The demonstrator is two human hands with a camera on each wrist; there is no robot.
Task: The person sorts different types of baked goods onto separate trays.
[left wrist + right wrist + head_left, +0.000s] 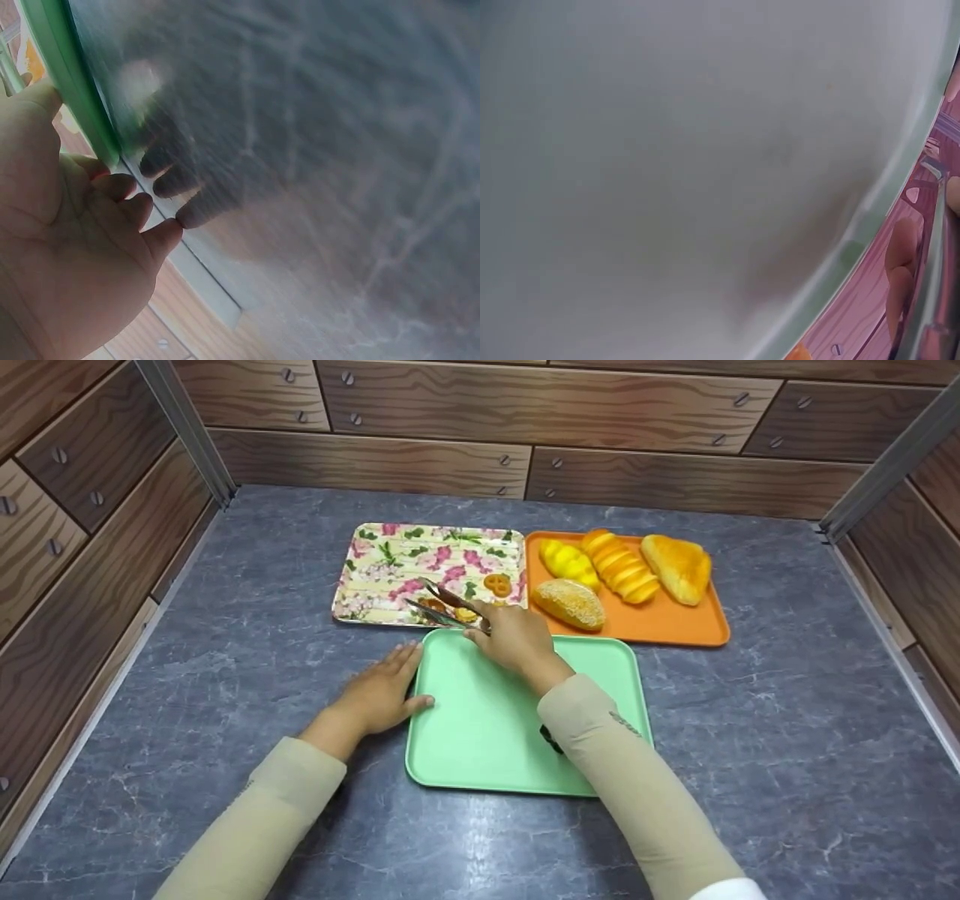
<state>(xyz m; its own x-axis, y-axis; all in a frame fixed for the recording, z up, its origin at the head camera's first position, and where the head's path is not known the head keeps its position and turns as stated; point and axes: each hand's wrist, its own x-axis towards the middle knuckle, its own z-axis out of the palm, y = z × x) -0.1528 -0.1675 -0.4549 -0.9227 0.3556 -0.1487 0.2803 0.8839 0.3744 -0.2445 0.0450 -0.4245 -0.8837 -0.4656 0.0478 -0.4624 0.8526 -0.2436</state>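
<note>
My right hand (517, 637) grips a pair of metal tongs (450, 598), whose two arms stand apart and point left over the near edge of a floral tray (367, 585). Under and beside the tongs lie a small brown piece (433, 604) and a small yellowish piece (466, 615), with a pretzel (496, 584) just beyond. Below that wrist is a bare green tray (480, 735). At its left rim my left hand (379, 690) rests, fingers stretched out along the edge and thumb over the rim. The left wrist view shows this hand's palm (82, 247) beside the tray's green edge (75, 82).
Right of the floral tray, an orange tray (660, 630) bears a seeded roll (568, 604), a yellow braided bun (568, 562), a scored loaf (619, 566) and a triangular bread (677, 568). The dark marbled tabletop (225, 645) ends at wood-patterned walls (420, 465).
</note>
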